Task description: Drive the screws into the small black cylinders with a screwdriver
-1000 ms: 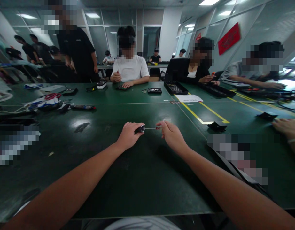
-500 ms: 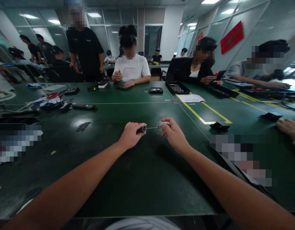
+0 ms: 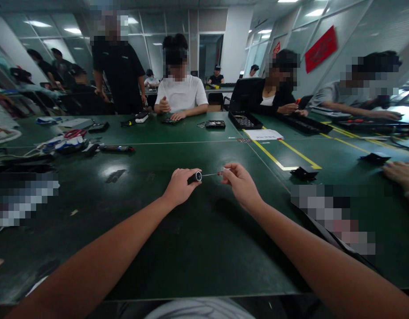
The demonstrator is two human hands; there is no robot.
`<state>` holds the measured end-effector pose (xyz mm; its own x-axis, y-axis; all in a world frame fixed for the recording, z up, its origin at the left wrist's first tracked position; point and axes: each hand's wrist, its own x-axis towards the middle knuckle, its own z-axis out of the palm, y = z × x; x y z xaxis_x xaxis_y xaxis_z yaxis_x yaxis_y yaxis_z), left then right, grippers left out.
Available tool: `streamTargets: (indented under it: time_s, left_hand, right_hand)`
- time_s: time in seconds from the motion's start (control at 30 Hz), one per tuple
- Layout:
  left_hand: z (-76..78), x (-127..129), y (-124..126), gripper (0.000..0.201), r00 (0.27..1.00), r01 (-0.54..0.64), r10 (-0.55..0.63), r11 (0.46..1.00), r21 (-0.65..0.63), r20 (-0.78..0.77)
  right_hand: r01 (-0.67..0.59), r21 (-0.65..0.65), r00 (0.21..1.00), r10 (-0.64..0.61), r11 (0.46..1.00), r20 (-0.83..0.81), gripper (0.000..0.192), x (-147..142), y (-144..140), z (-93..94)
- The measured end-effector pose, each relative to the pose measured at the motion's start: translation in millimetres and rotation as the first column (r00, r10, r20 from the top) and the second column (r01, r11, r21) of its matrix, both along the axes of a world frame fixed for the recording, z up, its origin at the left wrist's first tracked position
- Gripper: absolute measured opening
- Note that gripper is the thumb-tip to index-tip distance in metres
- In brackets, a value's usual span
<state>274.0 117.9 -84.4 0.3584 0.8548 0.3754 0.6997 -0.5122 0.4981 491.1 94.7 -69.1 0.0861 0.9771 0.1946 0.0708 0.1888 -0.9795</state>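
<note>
hands [image 3: 178, 188] [image 3: 240, 184] hold black cylinder [image 3: 192, 178] — and shiny rod [image 3: 210, 174].

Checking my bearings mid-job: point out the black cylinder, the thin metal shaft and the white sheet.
Black cylinder [image 3: 192, 178]: head view, on its dark side.
Thin metal shaft [image 3: 209, 174]: head view, midway along its visible length.
White sheet [image 3: 264, 134]: head view, middle of its upper face.

Left hand [image 3: 180, 186] covers much of dark cylinder [image 3: 192, 177]; right hand [image 3: 239, 181] partly hides thin tool [image 3: 211, 174]. Co-worker's arm [image 3: 402, 177] is cut by right edge.
</note>
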Motion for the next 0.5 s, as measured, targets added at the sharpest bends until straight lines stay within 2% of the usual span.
streamTargets:
  time_s: [0.13,0.23,0.3,0.4,0.5]
  left_hand:
    - [4.1,4.4,-4.9,0.036,0.999,0.022,-0.021,1.000,0.003,-0.031]
    - [8.2,8.2,-9.3,0.036,0.993,0.067,-0.060,0.996,0.063,-0.106]
    - [9.3,8.3,-10.0,0.035,0.989,0.058,-0.046,0.995,0.086,-0.142]
    - [8.3,4.9,-7.2,0.035,0.988,0.029,-0.021,0.998,0.056,-0.151]
    - [7.0,2.0,-4.5,0.035,0.991,0.031,-0.025,0.999,0.040,-0.131]
  right_hand:
    - [0.021,-0.026,0.991,-0.024,0.999,-0.131,0.024,-0.7,2.2,-3.1]
    - [-0.005,-0.197,0.928,-0.069,0.980,-0.367,0.021,3.1,6.9,-5.5]
    - [-0.086,-0.331,0.876,-0.087,0.940,-0.475,0.021,6.8,10.8,-6.8]
    - [-0.046,-0.372,0.860,-0.153,0.927,-0.488,0.019,9.5,14.5,-8.6]
    - [-0.013,-0.306,0.876,-0.137,0.952,-0.462,0.016,7.2,13.5,-9.1]
